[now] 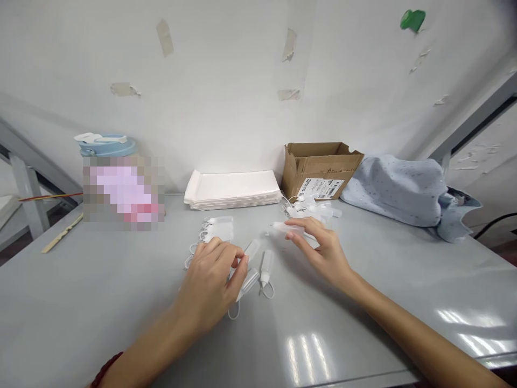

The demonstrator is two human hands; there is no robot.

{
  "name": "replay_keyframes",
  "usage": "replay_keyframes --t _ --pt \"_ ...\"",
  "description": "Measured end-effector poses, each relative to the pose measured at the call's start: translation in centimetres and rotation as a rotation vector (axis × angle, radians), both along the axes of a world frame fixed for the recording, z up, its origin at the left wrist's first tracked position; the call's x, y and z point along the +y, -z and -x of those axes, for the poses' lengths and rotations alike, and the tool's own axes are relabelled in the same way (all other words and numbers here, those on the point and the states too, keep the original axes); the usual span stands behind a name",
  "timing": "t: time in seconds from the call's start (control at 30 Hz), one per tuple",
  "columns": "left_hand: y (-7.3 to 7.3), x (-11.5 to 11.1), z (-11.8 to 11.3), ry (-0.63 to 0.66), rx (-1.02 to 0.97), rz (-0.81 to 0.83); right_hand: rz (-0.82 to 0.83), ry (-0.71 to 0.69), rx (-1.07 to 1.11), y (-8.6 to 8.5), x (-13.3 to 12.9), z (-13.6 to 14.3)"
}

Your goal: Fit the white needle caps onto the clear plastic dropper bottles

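Note:
My right hand [319, 248] has thumb and forefinger on either side of a small clear squeeze bottle [278, 227] with a thin tip pointing left, seemingly just off the table. My left hand [216, 269] is closed, thumb against curled fingers; what it pinches, if anything, is hidden. Close to its fingertips lies another squeeze bottle [252, 249], and a further bottle [249, 283] shows partly beneath the thumb. One bottle with a looped white cap strap [266, 267] lies between the hands. Left of them, several bottles [218, 229] lie in a row, partly covered by my left hand.
A pile of similar bottles [311, 205] lies before an open cardboard box [323, 167]. White flat packets [234, 188] are stacked by the wall. Light blue speckled cloth [396, 188] is at right. A blue tub [107, 145] and a blurred pinkish object [125, 188] stand at left.

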State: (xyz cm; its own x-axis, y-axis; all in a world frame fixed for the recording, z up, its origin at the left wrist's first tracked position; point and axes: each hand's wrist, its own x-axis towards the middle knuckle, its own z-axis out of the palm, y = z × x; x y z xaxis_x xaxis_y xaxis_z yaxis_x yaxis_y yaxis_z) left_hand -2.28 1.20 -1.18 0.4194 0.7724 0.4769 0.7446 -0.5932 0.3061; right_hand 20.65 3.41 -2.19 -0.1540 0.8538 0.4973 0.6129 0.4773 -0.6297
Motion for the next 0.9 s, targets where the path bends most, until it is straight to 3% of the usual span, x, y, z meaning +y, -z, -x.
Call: replay_keyframes --t 0.1,0.2,0.5,0.73,0.9 --pt "0.2 0.1 0.1 -0.009 -0.030 -0.005 0.244 -0.108 0.285 -1.4 -1.2 0.3" --pt "0.1 0.0 0.1 0.009 -0.068 -0.004 0.354 -0.166 0.426 -2.1 -1.7 0.4" --pt "-0.6 -0.7 -0.3 0.185 -0.146 0.104 0.411 -0.201 0.439 -2.6 -2.2 0.5" --pt "-0.8 -0.8 -0.5 0.163 -0.192 0.150 0.434 -0.274 0.472 -2.5 -2.4 0.7" --pt "-1.0 -1.0 -0.6 0.214 -0.216 0.231 0.446 -0.268 0.496 -2.5 -2.4 0.7"
